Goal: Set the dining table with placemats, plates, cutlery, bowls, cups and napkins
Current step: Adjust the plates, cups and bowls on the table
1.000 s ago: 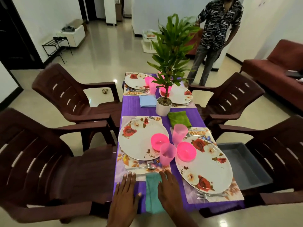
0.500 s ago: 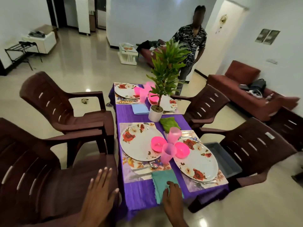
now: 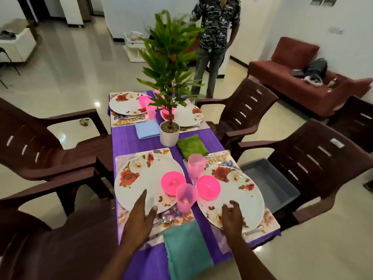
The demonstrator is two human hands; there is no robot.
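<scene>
While the teal napkin lies flat at the near edge of the purple tablecloth, we have both hands off it now. Half a second ago our right hand was on that cloth and our left hand was out over the chair; now the left is spread flat over the near-left floral plate, and the right hovers, fingers loosely curled and holding nothing, above the near-right floral plate. Pink bowls and pink cups sit between them. Farther off, the green napkin, blue napkin and potted plant stand placed. We judge the napkins done; only straightening remains.
</scene>
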